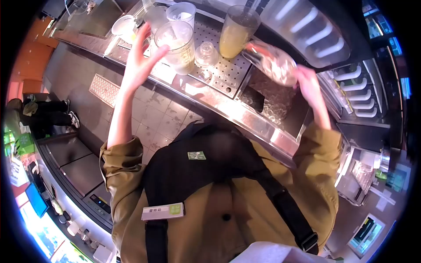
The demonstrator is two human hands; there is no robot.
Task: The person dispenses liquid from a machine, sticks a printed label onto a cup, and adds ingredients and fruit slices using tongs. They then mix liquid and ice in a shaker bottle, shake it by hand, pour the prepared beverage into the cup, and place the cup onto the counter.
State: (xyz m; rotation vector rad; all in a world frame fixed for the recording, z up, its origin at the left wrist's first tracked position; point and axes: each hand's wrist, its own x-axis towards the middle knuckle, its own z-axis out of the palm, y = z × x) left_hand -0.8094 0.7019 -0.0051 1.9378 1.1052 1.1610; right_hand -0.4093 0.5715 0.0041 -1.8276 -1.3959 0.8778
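Observation:
My left hand [141, 65] is raised with thumb and fingers apart, beside a clear measuring jug [177, 48] with pale contents low in it. Whether the fingertips touch the jug, I cannot tell. My right hand [309, 83] grips one end of a clear plastic container [274, 63], held tilted above a metal basin [302, 118] with glistening, clear contents. Reddish colour shows toward the container's far end. Close to that end stands a tall clear pitcher [237, 35] of yellowish liquid. A small clear domed piece [207, 54] sits between jug and pitcher.
Another clear jug [180, 12] and a white cup [124, 27] stand behind on the perforated drain tray [228, 74]. A dark piece [253, 98] lies at the basin's left. White handles [359, 92] line the right side. Another person's legs [50, 115] show at far left.

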